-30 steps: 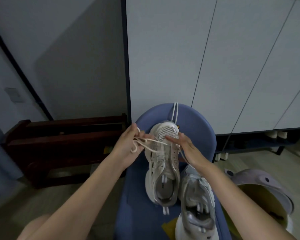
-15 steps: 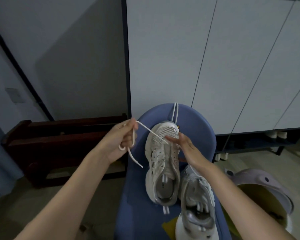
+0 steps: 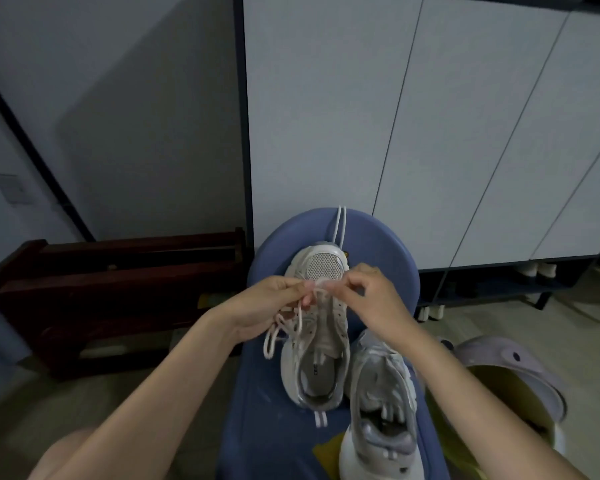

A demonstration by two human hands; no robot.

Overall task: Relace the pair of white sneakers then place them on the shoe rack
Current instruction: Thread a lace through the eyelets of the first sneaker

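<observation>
Your lace (image 3: 284, 327) now sits pinched between both hands above the forefoot of the sneaker (image 3: 317, 327) on the blue chair (image 3: 257, 410). Half a second ago your left hand (image 3: 274, 303) held it out wide to the left with the line drawn taut; it has since swung back in, and your right hand (image 3: 371, 292), which was pressing flat on the eyelets, has lifted and curled its fingertips onto the same strand. The two hands nearly touch, each clamped on the lace, with slack loops hanging below your left hand. That reads as the pull-through finished and the next eyelet being lined up, so the lacing looks only at the lower rows. The second sneaker (image 3: 381, 410) lies just below your right wrist, its eyelets apparently unlaced, and a spare lace (image 3: 340, 226) trails beyond your fingers over the chair's far edge. The dark wooden rack (image 3: 118, 271) waits well off to your left, with neither sneaker on it.
</observation>
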